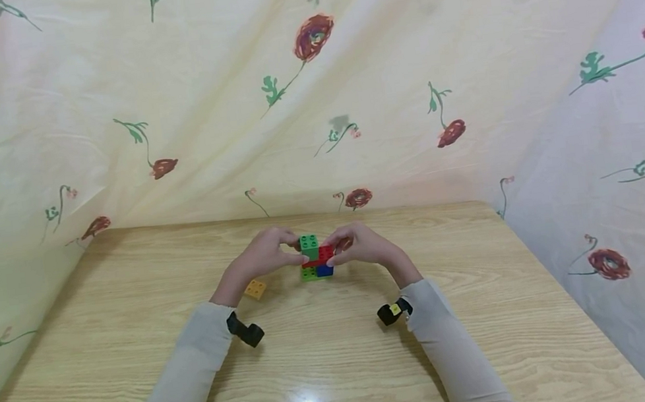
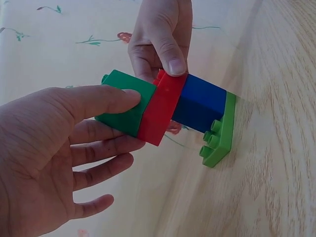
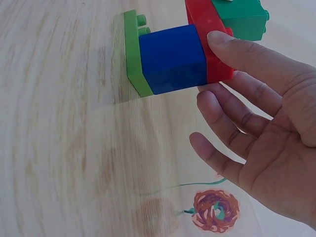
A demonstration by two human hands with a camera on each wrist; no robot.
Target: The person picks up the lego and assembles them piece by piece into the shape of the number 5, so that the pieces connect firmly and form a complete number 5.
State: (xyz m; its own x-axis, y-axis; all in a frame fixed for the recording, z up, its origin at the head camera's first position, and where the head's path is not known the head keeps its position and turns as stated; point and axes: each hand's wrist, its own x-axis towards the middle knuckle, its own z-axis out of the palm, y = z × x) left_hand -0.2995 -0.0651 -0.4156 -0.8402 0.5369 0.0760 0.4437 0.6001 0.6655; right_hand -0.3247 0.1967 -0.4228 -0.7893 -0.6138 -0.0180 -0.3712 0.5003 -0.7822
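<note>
The left hand pinches a green Duplo-style block on the left end of a red brick; the right hand pinches the red brick's right end. Beneath sit a blue block and a light-green flat brick on the counter, with an orange brick near the left hand.

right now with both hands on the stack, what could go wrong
The red plate juts past the blue block, and the dark green block sits on its overhanging end, so a hard push there by the left hand could tilt or loosen the plate. If that hand swings back, it might also nudge the yellow block lying near it.
</note>
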